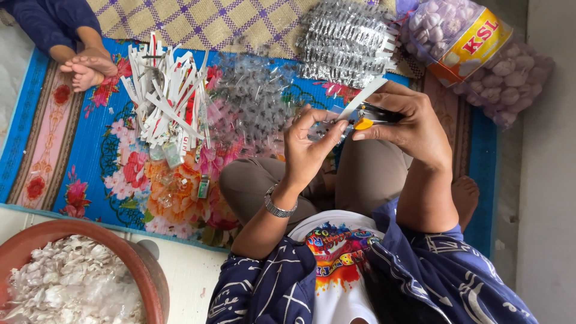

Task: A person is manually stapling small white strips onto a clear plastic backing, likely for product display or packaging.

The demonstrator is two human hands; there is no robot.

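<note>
I sit cross-legged on a blue floral mat point(90, 156). My left hand point(307, 149), with a metal bracelet on its wrist, pinches a small clear packet point(321, 127) at its fingertips. My right hand point(410, 120) grips a black and yellow stapler point(367, 116), whose jaws meet the packet. A white paper strip point(365, 96) sticks up from between the two hands. Both hands are held close together above my knees.
A heap of white and red paper strips point(168, 96) and loose clear packets point(258, 102) lie ahead on the mat. Stacked shiny packets point(348, 45) and bags of garlic point(462, 36) are at the upper right. A clay bowl point(147, 264) of peels stands lower left. Another person's feet point(84, 66) rest upper left.
</note>
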